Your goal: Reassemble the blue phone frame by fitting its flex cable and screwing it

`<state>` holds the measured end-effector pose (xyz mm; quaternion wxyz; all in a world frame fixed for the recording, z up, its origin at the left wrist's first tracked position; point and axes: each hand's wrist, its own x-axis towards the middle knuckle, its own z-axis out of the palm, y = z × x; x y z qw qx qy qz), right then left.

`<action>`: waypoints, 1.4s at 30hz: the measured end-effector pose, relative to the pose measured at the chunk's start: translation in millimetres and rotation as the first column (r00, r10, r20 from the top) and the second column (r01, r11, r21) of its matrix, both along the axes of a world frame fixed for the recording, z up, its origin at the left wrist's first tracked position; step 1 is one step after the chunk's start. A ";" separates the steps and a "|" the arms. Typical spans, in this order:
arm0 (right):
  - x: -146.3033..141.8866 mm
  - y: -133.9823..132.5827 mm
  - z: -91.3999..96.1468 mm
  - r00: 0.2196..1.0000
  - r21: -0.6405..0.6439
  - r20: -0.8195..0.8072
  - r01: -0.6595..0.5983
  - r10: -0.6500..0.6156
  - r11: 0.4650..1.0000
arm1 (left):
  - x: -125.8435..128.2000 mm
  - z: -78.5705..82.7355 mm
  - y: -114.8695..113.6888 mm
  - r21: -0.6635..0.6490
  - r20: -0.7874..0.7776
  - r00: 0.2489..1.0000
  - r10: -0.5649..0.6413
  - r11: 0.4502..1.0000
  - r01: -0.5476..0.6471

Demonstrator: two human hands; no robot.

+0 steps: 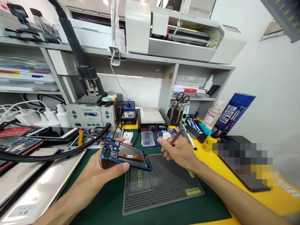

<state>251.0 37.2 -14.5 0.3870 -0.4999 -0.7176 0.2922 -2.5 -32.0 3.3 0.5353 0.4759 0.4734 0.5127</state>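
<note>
My left hand (105, 172) grips a blue phone frame (134, 150) by its left end, thumb along the near edge. The frame is tilted, its open inner side facing me, with an orange flex cable across the middle. To its right, my right hand (181, 153) is closed around metal tweezers (177, 137), and their tips are hard to make out. The tweezers are apart from the frame. Below both hands a grey perforated mat (164, 200) lies on a dark green work mat (100, 203).
A hot air station (90, 114) stands back left, its black hose (70, 154) crossing over several phones and tablets (44, 184). A small heating plate (152, 117) is behind my hands. At right are a blue spray can (234, 114), a bottle (212, 115) and a black slab (241, 172).
</note>
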 end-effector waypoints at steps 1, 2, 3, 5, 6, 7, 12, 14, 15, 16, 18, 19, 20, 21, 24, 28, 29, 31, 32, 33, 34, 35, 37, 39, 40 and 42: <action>1.0 0.8 1.5 0.999 -0.008 -0.028 0.020 -0.020 1.000 | 0.0 0.8 0.5 -0.018 0.048 0.999 -0.007 1.000 0.008; 1.8 1.6 2.6 0.998 -0.019 -0.053 0.035 -0.036 0.999 | 0.4 1.8 1.0 -0.040 0.120 0.993 -0.018 0.999 0.022; 2.2 2.4 3.2 0.996 -0.033 -0.077 0.044 -0.046 0.999 | 1.4 2.8 1.7 -0.065 0.209 0.977 -0.028 0.997 0.042; 2.3 3.7 3.0 0.992 -0.072 -0.119 0.042 -0.051 0.997 | 4.4 5.1 3.4 -0.118 0.393 0.919 -0.040 0.989 0.093; 2.1 4.2 2.3 0.989 -0.095 -0.139 0.035 -0.048 0.995 | 6.3 6.2 4.3 -0.141 0.466 0.884 -0.038 0.983 0.116; 1.8 4.8 1.5 0.986 -0.118 -0.159 0.025 -0.044 0.993 | 8.2 7.3 5.0 -0.157 0.521 0.853 -0.034 0.978 0.135; 2.0 7.9 2.9 0.958 -0.222 -0.279 0.000 -0.064 0.975 | 13.5 12.2 8.3 -0.188 0.657 0.753 -0.019 0.964 0.188; 3.7 8.3 9.1 0.939 -0.252 -0.331 0.005 -0.091 0.968 | 14.2 13.6 11.2 -0.196 0.701 0.713 -0.018 0.956 0.218; 4.9 8.1 13.3 0.928 -0.263 -0.357 0.007 -0.105 0.965 | 14.7 14.0 13.4 -0.201 0.718 0.696 -0.014 0.953 0.227; 6.3 7.4 18.1 0.917 -0.272 -0.383 0.007 -0.115 0.962 | 15.6 14.3 16.2 -0.209 0.728 0.686 -0.006 0.950 0.230; 9.3 5.3 27.7 0.895 -0.283 -0.427 -0.002 -0.124 0.959 | 18.7 14.0 23.0 -0.247 0.722 0.692 0.025 0.943 0.223; 10.7 4.0 32.0 0.887 -0.289 -0.446 -0.017 -0.119 0.957 | 20.9 13.4 26.7 -0.277 0.707 0.706 0.044 0.936 0.219; 11.9 2.5 35.6 0.881 -0.295 -0.461 -0.039 -0.106 0.955 | 23.4 12.6 30.1 -0.308 0.689 0.722 0.061 0.927 0.216; 12.9 0.9 38.3 0.877 -0.302 -0.473 -0.071 -0.085 0.951 | 25.9 11.5 33.2 -0.335 0.673 0.736 0.071 0.917 0.218; 12.9 -4.2 40.9 0.871 -0.336 -0.491 -0.202 0.012 0.920 | 32.1 6.7 38.2 -0.391 0.646 0.759 0.079 0.889 0.240; 5.9 -11.8 34.2 0.865 -0.374 -0.479 -0.354 0.148 0.857 | 33.5 0.1 36.5 -0.426 0.640 0.766 0.059 0.857 0.289; 3.3 -13.8 31.6 0.865 -0.384 -0.473 -0.375 0.169 0.844 | 32.8 -1.0 35.6 -0.422 0.648 0.760 0.048 0.853 0.306; -1.8 -18.0 25.9 0.875 -0.393 -0.441 -0.387 0.199 0.834 | 30.7 -2.5 34.1 -0.406 0.668 0.744 0.037 0.855 0.323; -4.2 -20.2 23.0 0.889 -0.394 -0.412 -0.374 0.202 0.840 | 29.5 -3.0 33.4 -0.401 0.672 0.740 0.040 0.859 0.318; -6.4 -22.4 20.2 0.905 -0.391 -0.377 -0.351 0.200 0.851 | 28.2 -3.2 32.7 -0.397 0.673 0.738 0.045 0.864 0.310; -8.4 -24.5 17.5 0.922 -0.382 -0.336 -0.319 0.191 0.867 | 26.9 -3.4 32.0 -0.397 0.672 0.739 0.053 0.868 0.299; -10.1 -26.7 15.1 0.939 -0.369 -0.294 -0.286 0.181 0.885 | 25.7 -3.5 31.3 -0.399 0.669 0.741 0.059 0.870 0.290; -13.0 -30.8 11.2 0.960 -0.328 -0.229 -0.234 0.163 0.915 | 23.8 -4.2 29.5 -0.397 0.663 0.746 0.060 0.873 0.283; -15.5 -34.4 8.2 0.969 -0.283 -0.187 -0.211 0.162 0.936 | 23.2 -5.9 27.5 -0.385 0.665 0.745 0.043 0.875 0.293; -16.7 -36.0 6.9 0.972 -0.266 -0.172 -0.205 0.163 0.942 | 23.5 -7.1 26.6 -0.378 0.669 0.743 0.032 0.875 0.303; -19.1 -38.4 4.1 0.976 -0.233 -0.139 -0.196 0.167 0.953 | 25.2 -9.9 24.9 -0.374 0.672 0.741 0.014 0.869 0.322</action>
